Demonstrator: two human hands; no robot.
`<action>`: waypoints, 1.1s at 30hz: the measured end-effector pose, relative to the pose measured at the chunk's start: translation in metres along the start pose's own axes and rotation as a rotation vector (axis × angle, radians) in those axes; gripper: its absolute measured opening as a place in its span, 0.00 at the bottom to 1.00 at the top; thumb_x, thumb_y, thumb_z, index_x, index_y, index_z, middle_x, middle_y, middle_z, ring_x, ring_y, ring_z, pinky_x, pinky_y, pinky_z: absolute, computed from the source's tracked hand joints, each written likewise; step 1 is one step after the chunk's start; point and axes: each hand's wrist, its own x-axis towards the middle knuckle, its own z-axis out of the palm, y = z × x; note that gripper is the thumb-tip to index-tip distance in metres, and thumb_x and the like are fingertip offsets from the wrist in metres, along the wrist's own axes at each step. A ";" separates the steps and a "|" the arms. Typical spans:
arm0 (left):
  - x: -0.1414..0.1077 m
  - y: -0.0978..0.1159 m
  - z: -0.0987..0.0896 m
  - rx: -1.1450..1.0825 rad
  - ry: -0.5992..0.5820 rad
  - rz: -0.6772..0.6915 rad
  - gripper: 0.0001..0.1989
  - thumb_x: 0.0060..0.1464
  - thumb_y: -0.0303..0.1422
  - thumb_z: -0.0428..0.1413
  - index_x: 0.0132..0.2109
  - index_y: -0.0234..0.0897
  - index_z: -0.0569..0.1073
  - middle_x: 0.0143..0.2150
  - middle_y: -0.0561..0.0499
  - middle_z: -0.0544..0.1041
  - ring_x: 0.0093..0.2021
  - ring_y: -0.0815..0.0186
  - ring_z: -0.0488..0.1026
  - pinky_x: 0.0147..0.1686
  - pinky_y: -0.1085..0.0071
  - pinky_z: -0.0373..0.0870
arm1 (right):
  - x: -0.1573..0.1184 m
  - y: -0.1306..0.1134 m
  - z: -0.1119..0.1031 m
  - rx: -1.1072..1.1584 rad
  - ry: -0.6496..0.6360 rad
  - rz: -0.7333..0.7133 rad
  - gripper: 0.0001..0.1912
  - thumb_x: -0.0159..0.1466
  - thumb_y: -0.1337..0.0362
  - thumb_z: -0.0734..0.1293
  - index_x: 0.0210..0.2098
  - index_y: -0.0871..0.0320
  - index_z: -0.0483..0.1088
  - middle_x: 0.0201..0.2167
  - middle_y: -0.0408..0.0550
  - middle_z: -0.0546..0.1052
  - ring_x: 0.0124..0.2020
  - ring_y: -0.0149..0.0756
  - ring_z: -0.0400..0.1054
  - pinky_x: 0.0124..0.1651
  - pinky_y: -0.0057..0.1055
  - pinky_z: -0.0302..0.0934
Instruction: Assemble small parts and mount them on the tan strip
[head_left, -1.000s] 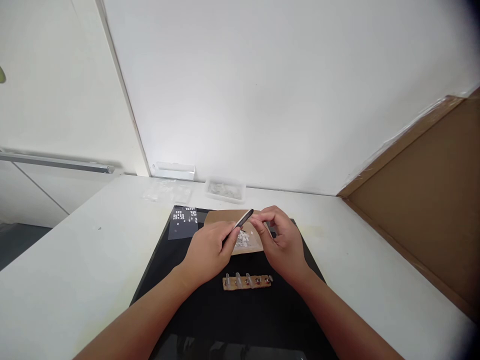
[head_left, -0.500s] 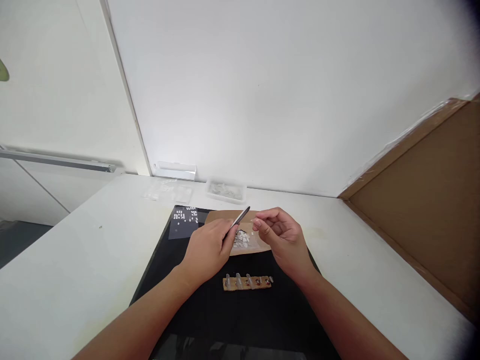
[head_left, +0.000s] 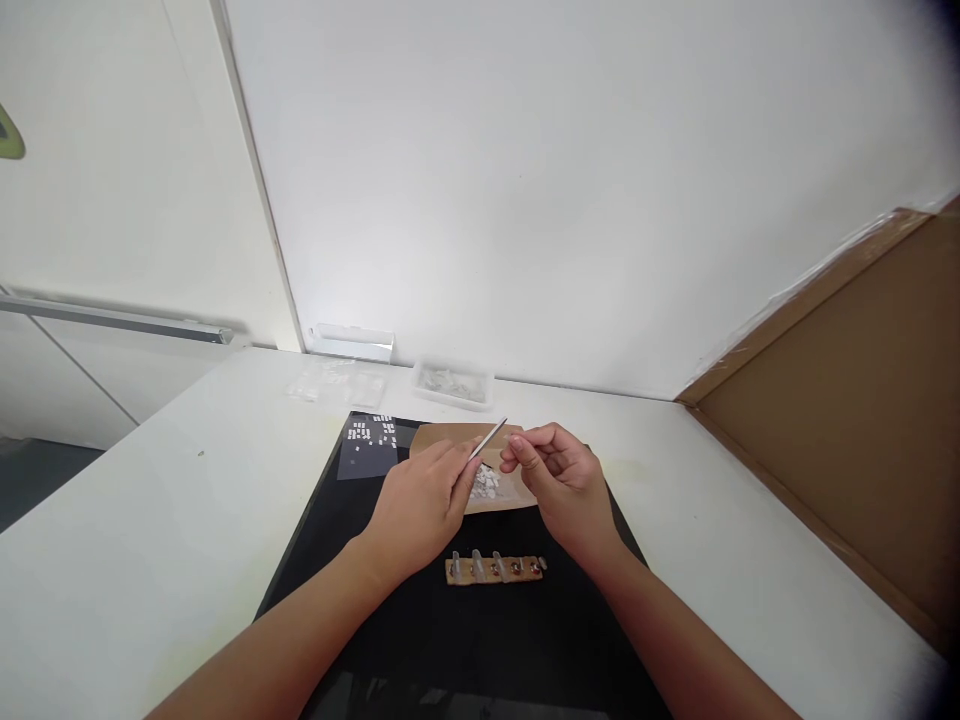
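My left hand [head_left: 424, 495] is closed round a slim, pale grey stick-like tool [head_left: 489, 438], which slants up and to the right. Fingertips pressed together, my right hand [head_left: 562, 475] is just right of the tool's tip; a tiny clear piece may be in its pinch, too small to make out. Below both hands lies a tan strip [head_left: 484, 571] with shiny round spots and several clear, narrow pieces across it. Between the hands, small white and silvery bits [head_left: 486, 482] lie on a brown paper sheet [head_left: 442, 432], partly covered by my left hand.
A black mat [head_left: 480, 640] lies under the work on a white table [head_left: 187, 500]. At its far left is a clear sheet [head_left: 366, 462] with several white squares. Behind stand a clear tray [head_left: 454, 383] of translucent pieces and thin plastic bags [head_left: 337, 383]. Brown cardboard [head_left: 840, 420] rises at right.
The tool in my left hand has turned, showing a pale side instead of a dark one, and its tip sits slightly further right. My right fingers have curled closer together.
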 end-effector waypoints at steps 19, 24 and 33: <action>0.000 0.009 0.002 -0.312 -0.106 -0.032 0.20 0.74 0.38 0.41 0.53 0.42 0.77 0.44 0.49 0.81 0.45 0.61 0.77 0.49 0.68 0.71 | -0.008 0.008 0.003 -0.387 0.089 -0.183 0.11 0.72 0.54 0.64 0.35 0.53 0.67 0.32 0.45 0.78 0.32 0.38 0.73 0.36 0.35 0.65; 0.000 0.004 0.003 -0.206 -0.142 -0.057 0.20 0.73 0.37 0.40 0.40 0.38 0.74 0.32 0.51 0.77 0.32 0.64 0.72 0.35 0.69 0.66 | -0.008 0.007 0.004 -0.572 0.033 -0.296 0.09 0.72 0.57 0.64 0.36 0.53 0.68 0.32 0.45 0.79 0.33 0.40 0.73 0.41 0.39 0.62; -0.001 -0.001 0.004 -0.062 -0.154 0.015 0.17 0.73 0.36 0.40 0.43 0.38 0.72 0.36 0.50 0.78 0.36 0.62 0.75 0.38 0.67 0.66 | -0.006 0.004 0.005 -0.763 0.058 -0.438 0.07 0.72 0.63 0.63 0.36 0.54 0.65 0.30 0.42 0.79 0.31 0.38 0.73 0.44 0.40 0.57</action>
